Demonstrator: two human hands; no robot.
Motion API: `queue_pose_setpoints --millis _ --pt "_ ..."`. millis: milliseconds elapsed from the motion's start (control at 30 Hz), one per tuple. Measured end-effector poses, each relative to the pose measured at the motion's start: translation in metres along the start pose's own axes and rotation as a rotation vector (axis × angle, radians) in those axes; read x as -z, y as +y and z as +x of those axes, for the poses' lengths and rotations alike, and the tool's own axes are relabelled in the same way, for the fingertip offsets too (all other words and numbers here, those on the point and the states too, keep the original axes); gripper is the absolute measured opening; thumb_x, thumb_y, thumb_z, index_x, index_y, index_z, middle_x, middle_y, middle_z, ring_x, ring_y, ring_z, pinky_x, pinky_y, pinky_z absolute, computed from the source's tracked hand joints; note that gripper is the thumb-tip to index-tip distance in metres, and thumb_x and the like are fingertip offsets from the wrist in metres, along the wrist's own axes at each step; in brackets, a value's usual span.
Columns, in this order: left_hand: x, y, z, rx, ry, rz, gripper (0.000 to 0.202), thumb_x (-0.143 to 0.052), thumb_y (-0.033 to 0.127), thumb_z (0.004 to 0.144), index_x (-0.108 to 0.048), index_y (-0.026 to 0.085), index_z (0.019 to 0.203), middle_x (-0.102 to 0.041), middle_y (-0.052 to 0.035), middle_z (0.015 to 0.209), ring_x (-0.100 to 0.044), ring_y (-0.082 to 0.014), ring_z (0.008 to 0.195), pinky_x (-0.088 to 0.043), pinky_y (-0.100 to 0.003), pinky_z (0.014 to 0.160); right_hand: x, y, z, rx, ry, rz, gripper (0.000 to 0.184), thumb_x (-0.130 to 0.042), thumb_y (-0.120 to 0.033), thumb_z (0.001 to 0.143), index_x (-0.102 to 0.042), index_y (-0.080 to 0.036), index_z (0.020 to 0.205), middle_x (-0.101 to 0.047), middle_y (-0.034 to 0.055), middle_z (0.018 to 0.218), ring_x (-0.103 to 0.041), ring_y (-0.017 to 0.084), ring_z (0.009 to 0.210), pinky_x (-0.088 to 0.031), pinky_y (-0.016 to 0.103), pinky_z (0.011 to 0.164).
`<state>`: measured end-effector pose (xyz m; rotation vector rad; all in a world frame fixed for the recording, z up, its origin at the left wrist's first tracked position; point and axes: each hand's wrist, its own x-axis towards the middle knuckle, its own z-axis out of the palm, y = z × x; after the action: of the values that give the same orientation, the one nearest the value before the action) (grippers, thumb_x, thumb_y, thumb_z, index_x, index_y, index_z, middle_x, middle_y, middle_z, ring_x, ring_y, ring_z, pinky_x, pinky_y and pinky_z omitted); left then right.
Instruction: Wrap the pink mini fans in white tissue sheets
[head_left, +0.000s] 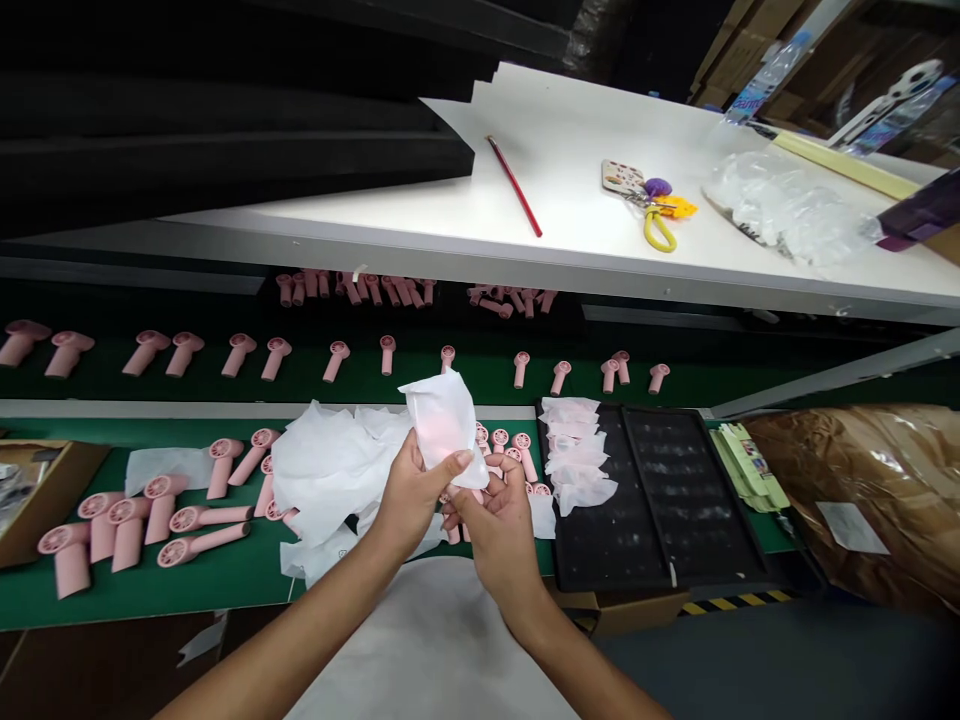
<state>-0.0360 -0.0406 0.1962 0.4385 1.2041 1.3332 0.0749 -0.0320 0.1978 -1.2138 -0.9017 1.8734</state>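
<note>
A white, translucent non-woven sleeve (442, 425) is held upright and slightly tilted between the left hand (409, 497) and the right hand (499, 535). Its upper part is left free, with softly creased edges, while its lower part is covered by the fingers. A pink tint is seen through the thin material, but the shape behind it cannot be made out.

This is a factory packing line. A green conveyor belt (225, 585) runs across the view, carrying rows of identical pink handheld fans (127, 535). A black tray (660, 500) and a cardboard box (75, 470) sit on the line, and yellow-and-black hazard tape (727, 603) marks an edge nearby. Above, a white shelf (375, 210) holds scissors (660, 225) and other work supplies.
</note>
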Motion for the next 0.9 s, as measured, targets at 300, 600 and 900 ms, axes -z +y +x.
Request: queue_pose_setpoints --millis 300,600,900 --pt "0.016 0.039 0.014 -0.171 -0.019 -0.051 0.071 -0.075 0.050 0.074 -0.046 0.026 0.134 -0.058 -0.0121 0.129 -0.061 -0.0261 0.106 -0.052 -0.034 0.081 0.000 -0.010 -0.003 0.056 0.029 0.017 0.052 -0.073 -0.023 0.071 -0.037 -0.026 0.108 -0.067 -0.0018 0.085 -0.066 0.016 0.067 -0.055 0.030 0.062" --pt "-0.021 0.000 0.015 0.098 0.035 -0.088 0.036 -0.072 0.046 0.078 -0.059 0.016 0.094 -0.059 0.0009 0.066 -0.051 -0.0095 0.051 -0.035 -0.017 0.042 -0.007 0.015 0.010 0.157 0.171 0.008 0.030 -0.069 -0.035 0.079 -0.041 -0.025 0.083 -0.054 -0.0053 0.069 -0.057 0.013 0.063 -0.050 0.027 0.059" --pt "-0.019 -0.030 0.015 0.538 -0.259 0.198 0.044 -0.075 0.049 0.074 -0.062 0.016 0.100 -0.067 -0.0052 0.074 -0.060 -0.0186 0.058 -0.048 -0.028 0.051 0.094 0.003 -0.006 0.141 0.174 -0.296 0.046 -0.068 -0.046 0.081 -0.058 -0.025 0.120 -0.060 0.0060 0.112 -0.059 0.017 0.085 -0.048 0.028 0.070"
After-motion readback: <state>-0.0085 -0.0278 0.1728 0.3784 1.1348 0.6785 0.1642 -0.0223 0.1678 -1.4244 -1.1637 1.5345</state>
